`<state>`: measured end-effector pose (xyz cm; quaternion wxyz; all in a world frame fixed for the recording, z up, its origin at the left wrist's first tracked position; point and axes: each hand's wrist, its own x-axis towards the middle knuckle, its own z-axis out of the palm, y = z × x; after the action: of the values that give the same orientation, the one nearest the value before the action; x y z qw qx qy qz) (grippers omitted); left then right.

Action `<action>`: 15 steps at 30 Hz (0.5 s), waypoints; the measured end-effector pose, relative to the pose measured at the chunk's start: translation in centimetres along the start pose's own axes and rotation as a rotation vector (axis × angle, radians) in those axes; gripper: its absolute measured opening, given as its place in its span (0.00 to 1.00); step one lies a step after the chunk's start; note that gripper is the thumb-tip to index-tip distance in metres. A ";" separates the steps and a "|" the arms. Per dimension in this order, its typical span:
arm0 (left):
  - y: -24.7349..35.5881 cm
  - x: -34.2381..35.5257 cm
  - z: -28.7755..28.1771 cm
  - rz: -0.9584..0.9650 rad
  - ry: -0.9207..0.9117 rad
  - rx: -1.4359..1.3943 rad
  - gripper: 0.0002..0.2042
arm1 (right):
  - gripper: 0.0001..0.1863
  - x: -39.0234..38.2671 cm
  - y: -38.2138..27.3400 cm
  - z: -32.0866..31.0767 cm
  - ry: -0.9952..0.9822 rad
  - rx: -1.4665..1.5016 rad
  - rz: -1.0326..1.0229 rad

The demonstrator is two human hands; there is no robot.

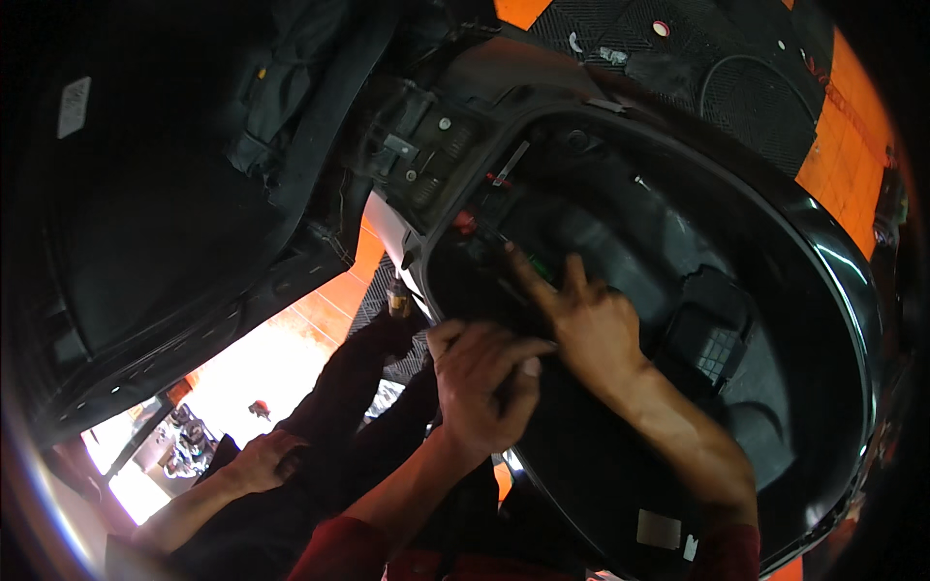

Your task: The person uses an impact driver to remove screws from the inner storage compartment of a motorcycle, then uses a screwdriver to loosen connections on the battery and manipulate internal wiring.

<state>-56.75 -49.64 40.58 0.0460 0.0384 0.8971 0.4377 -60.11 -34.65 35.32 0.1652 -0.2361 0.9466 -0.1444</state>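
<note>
The bin (630, 232) of the black scooter (848, 266) is open, and both hands are at its left side. The right hand (599, 329) is over the inside, with two fingers stretched and spread, near a green part (541, 267) and a red part (466, 224); if it grips something, I cannot tell. The left hand (486, 382) is just beside it, open, with fingers half bent. In the bin are also a bolt (641, 182), a metal strip (511, 163) and a pale grid (715, 355)
</note>
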 end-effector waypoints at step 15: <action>0.9 0.6 0.0 0.019 -0.074 0.222 0.05 | 0.34 -0.5 0.2 -5.5 -0.010 0.209 0.178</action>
<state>-57.37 -49.01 41.32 0.0703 0.0677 0.9374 0.3342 -61.86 -33.16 40.37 0.2059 -0.1336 0.9428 -0.2257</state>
